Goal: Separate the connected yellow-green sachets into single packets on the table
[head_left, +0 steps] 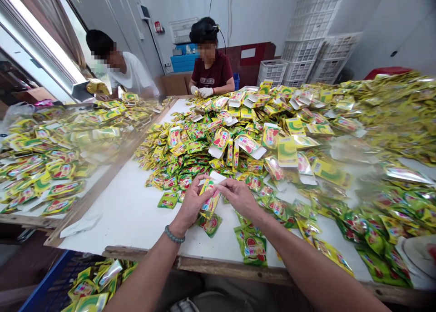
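Note:
My left hand (192, 204) and my right hand (238, 196) meet over the near part of the white table (129, 212). Together they pinch a yellow-green card of sachets (210, 198) with a white top flap, held upright between the fingers. A bead bracelet sits on my left wrist. Just below the hands lies a loose green sachet (211, 225), and another green sachet (252, 247) rests by my right forearm near the table's edge.
A large heap of yellow-green sachets (272, 135) covers the table's middle and right. Another heap (51, 157) fills the left table. Two people sit at the far end. A blue crate with sachets (91, 284) stands below left. White crates (306, 44) are stacked behind.

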`<state>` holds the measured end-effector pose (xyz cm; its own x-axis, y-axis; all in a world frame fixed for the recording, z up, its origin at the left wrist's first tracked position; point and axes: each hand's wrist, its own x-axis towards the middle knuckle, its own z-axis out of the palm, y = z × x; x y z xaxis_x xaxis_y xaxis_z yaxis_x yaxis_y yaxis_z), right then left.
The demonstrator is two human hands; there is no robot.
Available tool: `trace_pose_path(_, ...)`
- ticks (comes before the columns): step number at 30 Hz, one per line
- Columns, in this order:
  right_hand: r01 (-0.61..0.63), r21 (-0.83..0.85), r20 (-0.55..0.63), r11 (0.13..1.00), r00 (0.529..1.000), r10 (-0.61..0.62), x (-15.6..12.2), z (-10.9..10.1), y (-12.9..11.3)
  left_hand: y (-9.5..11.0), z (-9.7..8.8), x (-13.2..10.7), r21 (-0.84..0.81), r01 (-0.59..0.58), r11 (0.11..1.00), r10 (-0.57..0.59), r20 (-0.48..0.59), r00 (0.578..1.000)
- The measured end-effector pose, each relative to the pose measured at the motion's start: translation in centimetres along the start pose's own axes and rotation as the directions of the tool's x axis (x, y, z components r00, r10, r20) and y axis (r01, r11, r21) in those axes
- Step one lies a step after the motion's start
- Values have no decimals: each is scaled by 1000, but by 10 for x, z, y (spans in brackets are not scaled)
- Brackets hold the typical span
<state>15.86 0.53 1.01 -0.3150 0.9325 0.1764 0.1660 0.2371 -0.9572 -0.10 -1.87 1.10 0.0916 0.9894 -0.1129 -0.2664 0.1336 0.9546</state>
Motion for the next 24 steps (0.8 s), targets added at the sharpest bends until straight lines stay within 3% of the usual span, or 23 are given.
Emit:
trace_pose_path(7,-34,81,43,996,999,30,3,-7,2,-2,0,3,6,-97,995,97,-95,991)
trace_pose_path(13,-82,62,78,995,994,77,5,-13,-7,1,-1,3,32,-80,996,84,-157,984)
trace_pose_path(17,-41,33,60,999,997,39,3,-11,-14,3,-1,2,10,-61,998,62,-177,982)
trace_pose_path(21,-96,92,77,991,993,89,3,-7,-12,3,0,2,21,-49,999,52,-178,983)
trace_pose_path(24,-119,146,18,982,993,118,5,-3,-5,3,0,2,42,-46,998,53,-179,982)
